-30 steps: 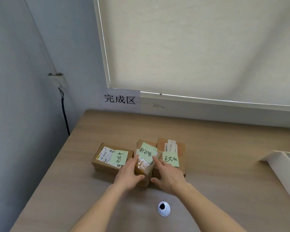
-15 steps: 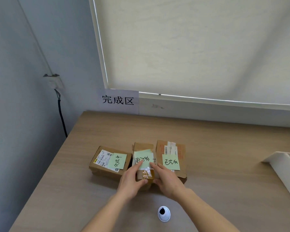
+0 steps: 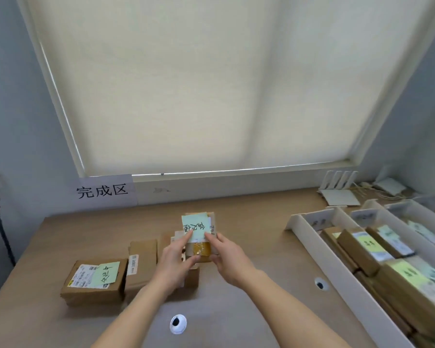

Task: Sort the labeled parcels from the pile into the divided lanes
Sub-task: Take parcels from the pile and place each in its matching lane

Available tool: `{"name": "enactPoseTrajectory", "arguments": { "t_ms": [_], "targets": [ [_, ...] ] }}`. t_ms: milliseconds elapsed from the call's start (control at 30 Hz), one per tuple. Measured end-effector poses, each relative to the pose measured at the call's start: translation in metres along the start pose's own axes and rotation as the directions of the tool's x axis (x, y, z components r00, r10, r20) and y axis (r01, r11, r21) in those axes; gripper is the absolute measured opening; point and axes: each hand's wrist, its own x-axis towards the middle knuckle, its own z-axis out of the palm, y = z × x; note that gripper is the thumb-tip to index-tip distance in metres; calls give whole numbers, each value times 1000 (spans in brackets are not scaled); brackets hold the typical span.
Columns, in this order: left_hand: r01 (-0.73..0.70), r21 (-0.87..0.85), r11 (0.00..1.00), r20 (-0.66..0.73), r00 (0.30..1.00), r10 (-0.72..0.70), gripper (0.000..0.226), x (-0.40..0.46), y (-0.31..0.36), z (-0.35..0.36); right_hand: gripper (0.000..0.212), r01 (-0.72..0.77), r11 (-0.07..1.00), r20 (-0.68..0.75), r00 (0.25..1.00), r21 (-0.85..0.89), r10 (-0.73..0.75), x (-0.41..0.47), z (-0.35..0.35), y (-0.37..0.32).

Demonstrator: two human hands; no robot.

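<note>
**Small parcel lifted from the pile, held between both hands**

The left hand point(image 3: 178, 254) and the right hand point(image 3: 227, 257) grip a small cardboard parcel point(image 3: 201, 237) from opposite sides, fingers curled round its flanks, thumbs toward the near face. It is raised above the desk point(image 3: 249, 222), tipped so that its pale green sticky note point(image 3: 195, 226) with handwritten characters faces the camera. A patch of amber tape point(image 3: 201, 248) shows below the note.

The parcel looks light and fairly stiff — a two-sided pinch holds it with no sag. The cardboard should give good friction; the taped patch is likely slicker, and the note is only stuck on, so the bare side walls are the better place to hold.

Left of the hands, three more brown parcels remain: one with a shipping label and green note point(image 3: 96, 277), a plain one point(image 3: 142, 259) beside it, and another partly hidden under the left hand. To the right stands the white divided tray point(image 3: 312, 237), its lanes point(image 3: 367, 249) already holding labelled parcels.

Between hands and tray the desk is open, save for a cable grommet point(image 3: 320, 283) lying flush. The tray's raised near wall is the edge to clear — the parcel probably has to go over it, not slide in.
</note>
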Motion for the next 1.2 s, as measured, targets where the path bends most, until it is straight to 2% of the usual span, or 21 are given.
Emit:
{"name": "enactPoseTrajectory", "arguments": {
  "t_ms": [200, 367, 533, 833, 1067, 1200],
  "targets": [
    [-218, -63, 974, 69, 973, 222, 77, -20, 162, 50, 65, -128, 990, -178, 977, -51, 117, -119, -124, 59],
    [-362, -95, 927, 93, 924, 371, 78, -61, 295, 98, 66, -228, 971, -336, 922, -76, 190, -240, -217, 97],
    [-477, -131, 869, 145, 858, 493, 79, -116, 414, 149, 66, -323, 945, -428, 862, -51, 272, -360, -287, 142],
    [-628, -135, 767, 219, 735, 641, 82, -249, 576, 258, 67, -470, 882, -512, 767, -38, 387, -576, -356, 225],
    [-667, -215, 713, 299, 650, 699, 81, -349, 665, 346, 68, -604, 796, -535, 683, -31, 497, -725, -377, 273],
    [-700, -258, 666, 329, 584, 742, 65, -394, 702, 383, 68, -657, 754, -549, 620, 28, 561, -784, -378, 303]
  ]
}}
